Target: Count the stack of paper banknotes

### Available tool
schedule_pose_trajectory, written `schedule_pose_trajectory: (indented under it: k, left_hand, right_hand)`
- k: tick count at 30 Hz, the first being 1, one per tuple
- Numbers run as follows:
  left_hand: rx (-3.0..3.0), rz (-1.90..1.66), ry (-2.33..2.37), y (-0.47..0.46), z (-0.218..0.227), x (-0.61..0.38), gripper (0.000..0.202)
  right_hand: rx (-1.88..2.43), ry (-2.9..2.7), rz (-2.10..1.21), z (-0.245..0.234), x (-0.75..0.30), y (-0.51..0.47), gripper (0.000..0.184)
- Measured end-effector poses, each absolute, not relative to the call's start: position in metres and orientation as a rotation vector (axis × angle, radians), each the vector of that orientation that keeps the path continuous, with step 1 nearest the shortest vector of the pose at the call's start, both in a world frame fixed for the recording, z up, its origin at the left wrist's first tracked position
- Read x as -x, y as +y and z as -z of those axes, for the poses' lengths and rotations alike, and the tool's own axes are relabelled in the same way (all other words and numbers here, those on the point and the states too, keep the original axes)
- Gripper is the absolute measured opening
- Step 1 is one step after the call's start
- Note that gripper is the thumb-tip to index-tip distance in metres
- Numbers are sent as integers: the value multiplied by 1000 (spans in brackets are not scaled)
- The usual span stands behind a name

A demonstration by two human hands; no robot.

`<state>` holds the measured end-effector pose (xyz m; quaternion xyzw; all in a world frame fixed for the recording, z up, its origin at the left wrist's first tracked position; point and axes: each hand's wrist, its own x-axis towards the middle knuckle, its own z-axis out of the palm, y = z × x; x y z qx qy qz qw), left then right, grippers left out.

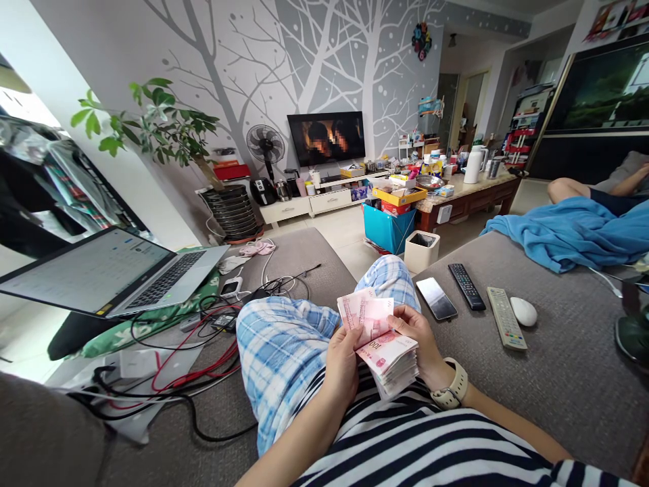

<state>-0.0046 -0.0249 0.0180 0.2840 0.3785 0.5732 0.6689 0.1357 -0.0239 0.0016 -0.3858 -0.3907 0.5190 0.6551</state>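
Note:
A thick stack of pink banknotes (pixel 388 353) marked 100 is held over my lap, folded so that its layered edges face me. Beyond it, a few more banknotes (pixel 361 312) stand fanned out. My left hand (pixel 345 362) is closed round the left side of the money, with the thumb pressing on the notes. On the other side my right hand (pixel 423 338), with a pale watch (pixel 453 385) on the wrist, pinches the notes between thumb and fingers. Part of the fingers of both hands is hidden behind the money.
Right of my knees lie a phone (pixel 437 299), a black remote (pixel 466 287), a beige remote (pixel 506 318) and a white mouse (pixel 524 311). An open laptop (pixel 167 277) and tangled cables (pixel 203 365) are on the left. Another person's leg (pixel 568 191) and a blue blanket (pixel 572 233) are at far right.

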Motion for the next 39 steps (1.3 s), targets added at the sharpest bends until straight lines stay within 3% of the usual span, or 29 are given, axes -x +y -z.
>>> schedule_pose_trajectory:
  k: [21,39]
  left_hand:
    - [-631,-1386,885,-21,-15,5,18]
    - [-588,-1375,906,-16,-7,5,30]
  right_hand:
    - [866,-889,-1146,-5,-136,-25,29]
    - [876,-890,-1157,-8,-135,-27,33]
